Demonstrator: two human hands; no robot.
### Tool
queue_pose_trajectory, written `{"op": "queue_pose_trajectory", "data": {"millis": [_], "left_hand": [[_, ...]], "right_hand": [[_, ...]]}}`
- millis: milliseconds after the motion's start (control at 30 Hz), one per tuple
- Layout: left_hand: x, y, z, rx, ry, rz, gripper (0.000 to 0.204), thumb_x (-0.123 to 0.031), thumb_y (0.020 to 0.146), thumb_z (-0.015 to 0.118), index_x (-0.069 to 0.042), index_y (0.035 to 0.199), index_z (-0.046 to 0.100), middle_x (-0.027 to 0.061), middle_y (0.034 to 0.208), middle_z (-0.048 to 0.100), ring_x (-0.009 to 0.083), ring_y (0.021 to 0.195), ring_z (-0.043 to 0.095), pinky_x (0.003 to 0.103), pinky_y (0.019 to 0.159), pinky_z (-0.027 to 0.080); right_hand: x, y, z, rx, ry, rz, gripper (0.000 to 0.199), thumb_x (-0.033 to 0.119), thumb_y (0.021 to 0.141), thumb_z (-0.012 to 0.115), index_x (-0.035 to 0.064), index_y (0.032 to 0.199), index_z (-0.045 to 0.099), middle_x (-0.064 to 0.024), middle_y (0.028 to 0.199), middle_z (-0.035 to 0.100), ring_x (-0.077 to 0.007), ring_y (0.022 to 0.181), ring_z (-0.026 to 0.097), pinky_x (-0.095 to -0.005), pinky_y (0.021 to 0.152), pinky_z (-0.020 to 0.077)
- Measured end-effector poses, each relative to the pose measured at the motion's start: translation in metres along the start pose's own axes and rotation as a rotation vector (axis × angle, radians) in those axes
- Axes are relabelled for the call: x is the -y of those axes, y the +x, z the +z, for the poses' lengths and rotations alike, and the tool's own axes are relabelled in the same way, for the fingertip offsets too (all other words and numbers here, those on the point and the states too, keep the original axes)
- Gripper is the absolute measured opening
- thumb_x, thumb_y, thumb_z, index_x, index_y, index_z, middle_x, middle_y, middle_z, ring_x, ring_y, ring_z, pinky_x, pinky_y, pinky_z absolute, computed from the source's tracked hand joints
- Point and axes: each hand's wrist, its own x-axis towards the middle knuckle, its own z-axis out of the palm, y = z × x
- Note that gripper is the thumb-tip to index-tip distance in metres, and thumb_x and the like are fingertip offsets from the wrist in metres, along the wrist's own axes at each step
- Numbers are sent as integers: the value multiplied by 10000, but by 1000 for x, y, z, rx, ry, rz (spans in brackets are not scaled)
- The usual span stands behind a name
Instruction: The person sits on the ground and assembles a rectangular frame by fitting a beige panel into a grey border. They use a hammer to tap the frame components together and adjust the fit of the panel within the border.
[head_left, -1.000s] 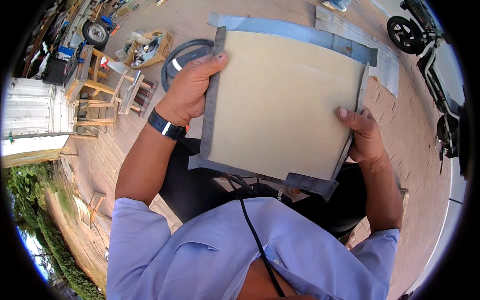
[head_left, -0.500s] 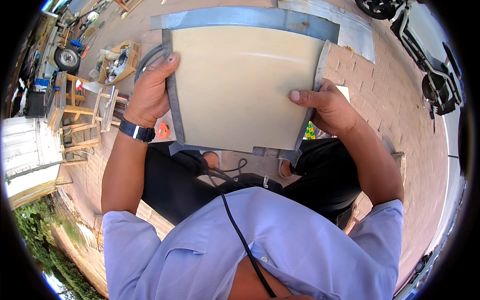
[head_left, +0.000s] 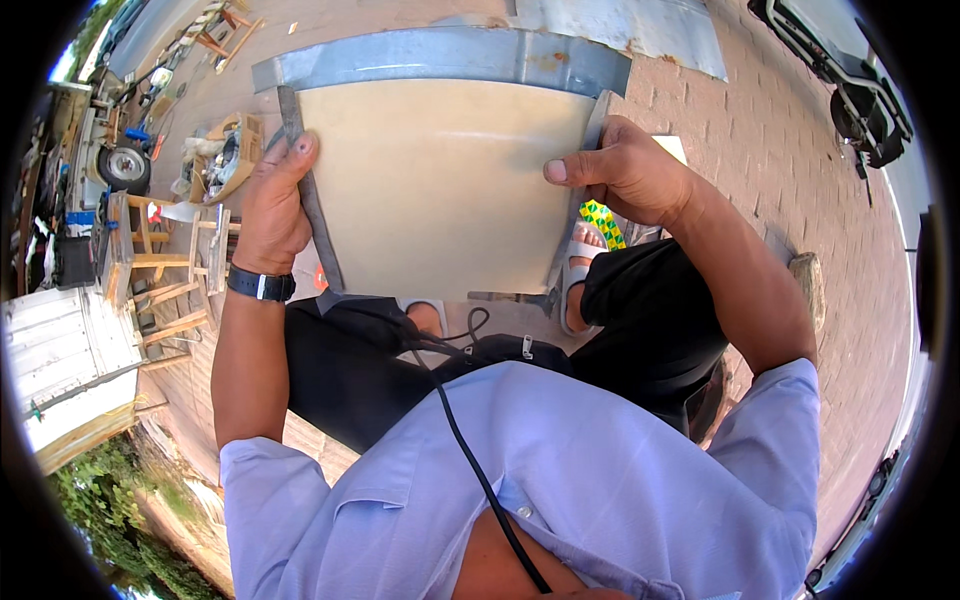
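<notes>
Left hand (head_left: 272, 210) clasps the left edge of a cream panel (head_left: 450, 185), thumb on its face; right hand (head_left: 640, 175) clasps the right edge likewise. Panel held up above paved ground (head_left: 740, 140). A bluish metal strip (head_left: 440, 52) runs along its far edge; a metal sheet (head_left: 640, 30) lies beyond.

The smooth cream panel (head_left: 445, 190) looks faintly glossy, its bluish metal flange (head_left: 430, 55) rust-flecked.
</notes>
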Motion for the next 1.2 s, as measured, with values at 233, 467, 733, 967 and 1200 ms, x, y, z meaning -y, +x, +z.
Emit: {"op": "queue_pose_trajectory", "data": {"millis": [233,467,733,967,1200], "left_hand": [[-2,6,6,45,-5,-1,390,-220,979,620,12,1287,563,107,1179,662,186,1062,648,323,931,521],[0,7,5,90,50,-8,353,-234,979,628,14,1229,611,87,1119,692,148,989,665,291,884,532],[4,13,11,75,67,-6,383,-274,980,626,23,1221,612,94,1112,694,145,970,668,280,861,537],[11,20,10,66,-3,-96,388,-274,979,621,24,1229,608,105,1122,693,170,970,681,298,859,554],[20,24,-1,98,40,-146,396,-280,983,611,13,1249,608,97,1196,669,173,1089,639,332,958,507]], "right_hand": [[8,-5,-17,-13,30,-60,577,161,800,783,-117,1250,550,-188,1133,667,-268,1039,667,-382,949,527],[15,-12,-37,-41,74,-166,577,168,825,759,-131,1260,525,-197,1144,668,-266,1032,685,-378,987,525],[12,-8,-36,-12,14,-95,617,192,830,761,-108,1306,507,-183,1185,657,-258,1069,671,-385,993,513],[0,-2,-31,-15,-33,-42,619,232,829,771,-89,1300,529,-164,1170,663,-257,1072,663,-380,1004,500],[-6,-5,-10,-86,-73,-107,529,205,806,790,-8,1253,605,-121,1130,683,-251,1056,655,-390,972,500]]}}
